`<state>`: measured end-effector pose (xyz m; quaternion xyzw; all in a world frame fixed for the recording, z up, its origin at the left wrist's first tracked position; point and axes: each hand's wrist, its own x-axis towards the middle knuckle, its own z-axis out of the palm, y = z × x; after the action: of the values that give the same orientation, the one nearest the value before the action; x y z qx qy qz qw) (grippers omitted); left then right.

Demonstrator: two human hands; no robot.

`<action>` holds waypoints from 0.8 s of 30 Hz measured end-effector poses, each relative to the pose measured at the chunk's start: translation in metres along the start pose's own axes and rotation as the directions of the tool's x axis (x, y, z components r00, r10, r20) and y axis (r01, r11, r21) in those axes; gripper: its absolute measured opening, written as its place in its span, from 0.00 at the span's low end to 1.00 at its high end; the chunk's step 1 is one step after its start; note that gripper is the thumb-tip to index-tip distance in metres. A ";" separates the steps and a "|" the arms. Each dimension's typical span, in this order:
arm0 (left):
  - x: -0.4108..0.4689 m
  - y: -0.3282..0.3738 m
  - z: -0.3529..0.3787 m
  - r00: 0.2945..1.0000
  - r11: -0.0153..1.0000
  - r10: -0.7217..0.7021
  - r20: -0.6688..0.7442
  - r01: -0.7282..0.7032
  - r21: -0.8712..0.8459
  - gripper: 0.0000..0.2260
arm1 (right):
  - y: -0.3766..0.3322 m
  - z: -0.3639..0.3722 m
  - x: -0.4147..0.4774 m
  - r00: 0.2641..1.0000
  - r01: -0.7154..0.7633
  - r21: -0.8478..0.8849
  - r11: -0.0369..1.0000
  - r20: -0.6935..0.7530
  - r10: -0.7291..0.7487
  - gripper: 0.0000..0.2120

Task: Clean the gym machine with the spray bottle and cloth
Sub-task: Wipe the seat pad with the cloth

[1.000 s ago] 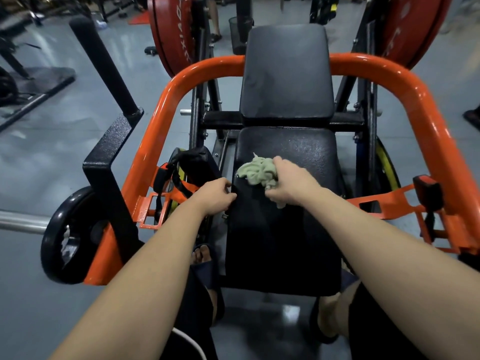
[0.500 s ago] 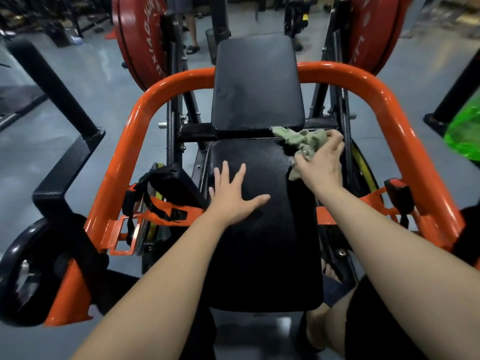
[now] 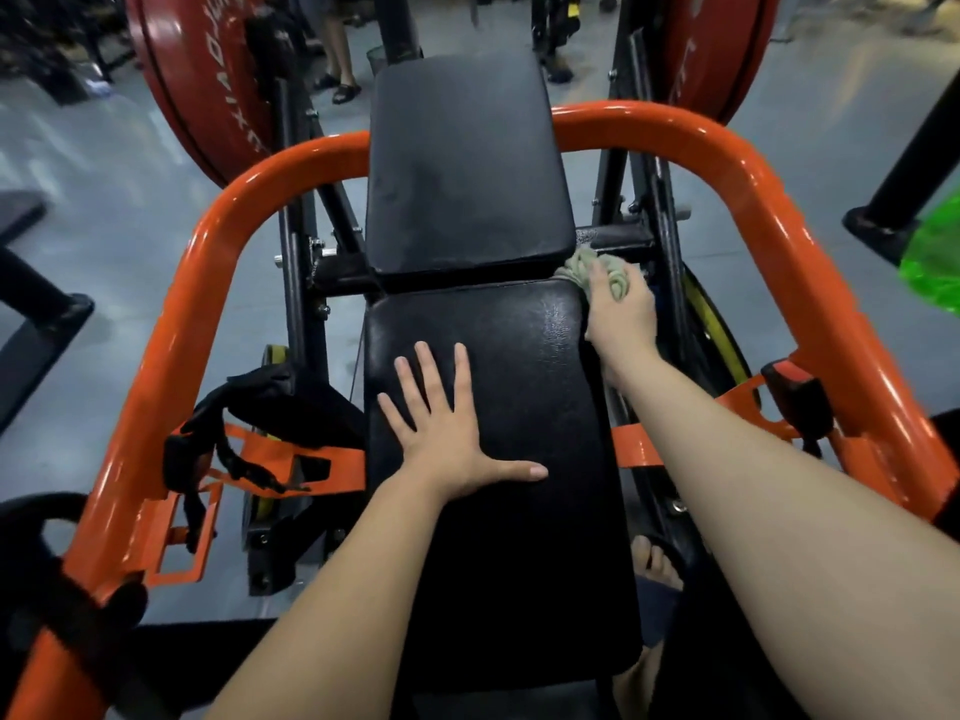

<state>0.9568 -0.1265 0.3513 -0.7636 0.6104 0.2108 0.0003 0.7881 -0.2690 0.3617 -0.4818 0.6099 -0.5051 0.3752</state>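
Note:
The gym machine has a black padded seat [image 3: 540, 387], a black back pad [image 3: 462, 168] above it and an orange tubular frame [image 3: 769, 210] around both. My left hand [image 3: 447, 433] lies flat on the seat with fingers spread. My right hand [image 3: 621, 314] grips a crumpled pale green cloth [image 3: 592, 270] at the seat's far right corner, beside the black crossbar under the back pad. No spray bottle is visible.
Red weight plates [image 3: 202, 80] hang on both sides behind the frame. A black strap and orange bracket [image 3: 249, 449] sit left of the seat. Someone's legs in sandals [image 3: 337, 70] stand in the background. A green object [image 3: 935, 252] is at the right edge.
My right hand carried the cloth from the seat's front left up to its far right corner. My left hand left the seat's left edge and laid flat on the seat.

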 end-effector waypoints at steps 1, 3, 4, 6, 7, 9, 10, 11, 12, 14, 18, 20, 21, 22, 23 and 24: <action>0.001 0.000 0.001 1.000 1.000 -0.003 0.000 0.003 0.004 0.75 | -0.004 0.002 0.003 0.999 0.036 0.010 0.999 -0.014 -0.036 0.14; 0.001 0.001 0.000 1.000 1.000 -0.009 0.004 0.009 0.010 0.75 | -0.007 0.004 0.003 0.995 0.097 -0.024 0.995 0.018 -0.096 0.12; 0.000 0.002 -0.002 1.000 1.000 -0.009 0.012 0.009 0.006 0.75 | -0.006 0.002 0.003 0.995 0.095 -0.057 0.994 0.036 -0.093 0.12; -0.002 0.002 -0.004 1.000 1.000 -0.005 0.023 0.005 -0.006 0.74 | -0.005 -0.009 -0.003 0.997 0.060 -0.148 0.987 0.055 -0.053 0.09; -0.003 0.002 -0.005 1.000 1.000 -0.001 0.025 0.002 -0.007 0.74 | -0.003 -0.017 -0.008 0.998 0.034 -0.216 0.976 0.063 -0.021 0.09; -0.004 0.003 -0.006 0.999 1.000 0.000 0.035 0.000 -0.008 0.74 | 0.007 -0.033 -0.011 0.990 -0.046 -0.336 0.941 0.111 0.088 0.15; -0.005 0.003 -0.007 0.999 1.000 -0.001 0.038 0.002 -0.009 0.74 | 0.011 -0.042 -0.013 0.974 -0.088 -0.391 0.916 0.157 0.160 0.18; -0.005 0.003 -0.008 0.999 1.000 0.000 0.040 0.000 -0.010 0.74 | 0.015 -0.050 -0.017 0.950 -0.124 -0.435 0.892 0.209 0.234 0.21; -0.006 0.003 -0.009 0.999 1.000 0.002 0.041 -0.002 -0.010 0.74 | 0.019 -0.056 -0.021 0.918 -0.162 -0.461 0.873 0.255 0.304 0.21; -0.007 0.003 -0.009 0.999 1.000 0.006 0.040 -0.006 -0.011 0.74 | 0.024 -0.061 -0.024 0.894 -0.224 -0.423 0.878 0.269 0.358 0.17; -0.007 0.003 -0.008 0.999 1.000 0.007 0.033 -0.006 -0.012 0.74 | 0.015 -0.037 -0.014 0.971 -0.207 -0.085 0.975 0.103 0.215 0.14; -0.006 0.003 -0.008 0.999 1.000 0.005 0.033 -0.005 -0.002 0.74 | 0.003 -0.018 -0.007 0.985 -0.173 0.108 0.979 0.025 0.171 0.15; -0.005 0.003 -0.008 0.999 1.000 0.002 0.035 -0.002 -0.001 0.74 | -0.001 -0.010 -0.005 0.991 -0.133 0.155 0.979 0.016 0.133 0.12; -0.005 0.003 -0.008 0.999 1.000 -0.002 0.038 0.002 -0.003 0.74 | -0.004 -0.004 -0.005 0.996 -0.091 0.141 0.986 0.014 0.090 0.10; -0.005 0.003 -0.008 0.999 1.000 -0.004 0.042 0.004 -0.007 0.74 | -0.005 -0.001 -0.007 0.998 -0.056 0.103 0.993 0.011 0.055 0.09; -0.005 0.003 -0.009 0.999 1.000 -0.002 0.046 0.003 -0.008 0.74 | -0.002 -0.001 -0.006 0.999 -0.051 0.049 0.997 0.006 0.051 0.10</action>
<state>0.9557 -0.1249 0.3617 -0.7592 0.6083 0.2310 0.0114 0.7885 -0.2632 0.3635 -0.4579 0.6087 -0.5088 0.4012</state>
